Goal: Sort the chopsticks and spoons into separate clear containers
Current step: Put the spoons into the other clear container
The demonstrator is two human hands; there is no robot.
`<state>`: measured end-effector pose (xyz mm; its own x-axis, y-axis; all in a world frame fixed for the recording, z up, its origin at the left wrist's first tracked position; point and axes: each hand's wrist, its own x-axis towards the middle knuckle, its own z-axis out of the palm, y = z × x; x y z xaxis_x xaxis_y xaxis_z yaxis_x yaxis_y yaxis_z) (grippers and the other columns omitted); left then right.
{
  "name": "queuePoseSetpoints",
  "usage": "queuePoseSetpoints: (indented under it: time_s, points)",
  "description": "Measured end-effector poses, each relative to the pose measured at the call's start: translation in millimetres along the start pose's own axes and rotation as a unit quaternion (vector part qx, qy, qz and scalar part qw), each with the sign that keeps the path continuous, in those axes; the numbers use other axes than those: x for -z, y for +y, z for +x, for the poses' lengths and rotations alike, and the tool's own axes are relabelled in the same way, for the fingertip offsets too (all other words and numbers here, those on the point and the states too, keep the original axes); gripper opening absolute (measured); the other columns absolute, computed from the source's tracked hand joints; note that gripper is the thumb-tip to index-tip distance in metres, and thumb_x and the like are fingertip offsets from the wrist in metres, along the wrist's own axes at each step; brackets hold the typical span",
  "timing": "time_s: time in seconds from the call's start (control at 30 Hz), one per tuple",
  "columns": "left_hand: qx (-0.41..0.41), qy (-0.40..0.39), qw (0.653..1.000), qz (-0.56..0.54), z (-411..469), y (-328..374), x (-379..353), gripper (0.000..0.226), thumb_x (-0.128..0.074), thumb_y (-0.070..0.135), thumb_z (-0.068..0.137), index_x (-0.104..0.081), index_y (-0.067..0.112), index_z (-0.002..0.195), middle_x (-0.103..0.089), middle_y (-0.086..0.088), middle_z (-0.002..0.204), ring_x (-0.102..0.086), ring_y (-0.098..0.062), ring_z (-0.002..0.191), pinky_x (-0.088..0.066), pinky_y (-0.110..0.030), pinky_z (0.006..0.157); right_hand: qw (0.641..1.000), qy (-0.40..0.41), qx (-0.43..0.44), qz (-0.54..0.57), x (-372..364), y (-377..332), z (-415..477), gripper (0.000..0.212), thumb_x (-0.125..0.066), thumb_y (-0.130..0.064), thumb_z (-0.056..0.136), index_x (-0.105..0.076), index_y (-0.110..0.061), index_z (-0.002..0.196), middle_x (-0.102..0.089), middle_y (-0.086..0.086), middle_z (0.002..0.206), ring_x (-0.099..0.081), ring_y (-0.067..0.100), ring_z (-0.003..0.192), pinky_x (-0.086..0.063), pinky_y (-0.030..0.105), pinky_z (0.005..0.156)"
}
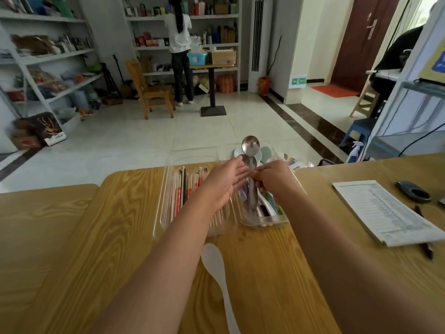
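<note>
Two clear containers sit side by side on the wooden table. The left container [166,189] holds several chopsticks [190,182]. The right container [262,221] holds several spoons. My right hand [272,177] grips the handles of metal spoons [250,147], their bowls pointing up and away over the right container. My left hand [226,177] is next to them with straight fingers, its fingertips touching the spoons. A white plastic spoon [214,261] lies on the table near me, between my forearms.
A printed paper sheet [385,210] lies at the right with a pen [426,251] under its edge and a dark object [413,191] beyond. A person stands at shelves [180,44] far across the room, near a wooden chair [151,90].
</note>
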<state>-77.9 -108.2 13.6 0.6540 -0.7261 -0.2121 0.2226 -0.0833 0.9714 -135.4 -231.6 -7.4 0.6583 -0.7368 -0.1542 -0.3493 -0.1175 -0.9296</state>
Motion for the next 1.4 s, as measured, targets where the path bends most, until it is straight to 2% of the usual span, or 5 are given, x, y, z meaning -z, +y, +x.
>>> queuePoseSetpoints:
  time_s: [0.5,0.73,1.07,1.3,1.4]
  points:
    - [0.047,0.004,0.999,0.013,-1.9,-23.3,-2.1,0.043,-0.043,0.029,0.105,-0.049,0.000,0.136,-0.062,-0.014,0.126,-0.062,-0.023,0.115,-0.051,-0.034,0.101,0.990,0.009,-0.013,-0.143,-3.5,33.7,2.3,0.016,-0.066,-0.014,0.082,-0.071,-0.005,0.094,-0.071,0.014,0.087,-0.069,0.030,0.080,-0.058,0.038,0.068]
    - [0.026,0.014,0.999,-0.035,-34.6,-15.0,-1.0,0.030,-0.047,0.025,0.103,-0.059,0.001,0.117,-0.063,-0.024,0.125,-0.064,-0.027,0.103,-0.052,-0.035,0.095,0.992,0.009,0.049,-0.118,11.2,5.3,-39.9,0.012,-0.062,-0.008,0.088,-0.067,-0.014,0.080,-0.063,0.003,0.068,-0.057,0.012,0.052,-0.041,0.017,0.040]
    - [-0.005,0.062,0.996,-0.059,-150.4,-57.3,15.7,0.030,-0.048,0.027,0.103,-0.061,0.004,0.118,-0.068,-0.015,0.119,-0.066,-0.022,0.106,-0.052,-0.036,0.095,0.987,-0.052,0.042,-0.145,-0.4,-1.1,-152.3,0.004,-0.071,-0.010,0.087,-0.072,-0.006,0.085,-0.070,0.016,0.077,-0.057,0.021,0.059,-0.051,0.032,0.061]
    - [0.043,0.156,0.986,0.033,-198.2,-115.6,21.7,0.016,-0.047,0.027,0.103,-0.060,0.025,0.092,-0.068,0.002,0.103,-0.064,-0.017,0.108,-0.050,-0.040,0.103,0.955,-0.073,0.021,-0.287,-29.5,51.6,-191.4,0.022,-0.075,-0.022,0.084,-0.068,-0.001,0.078,-0.062,0.005,0.054,-0.049,0.008,0.029,-0.042,0.020,0.040]
    - [0.059,0.148,0.987,-0.003,-200.8,-122.8,22.7,0.018,-0.047,0.023,0.102,-0.060,0.021,0.090,-0.069,0.000,0.097,-0.067,-0.014,0.100,-0.052,-0.035,0.098,0.943,-0.059,0.015,-0.328,-44.5,64.7,-194.1,0.018,-0.072,-0.019,0.083,-0.061,-0.006,0.077,-0.062,0.005,0.058,-0.055,0.012,0.039,-0.042,0.022,0.041]
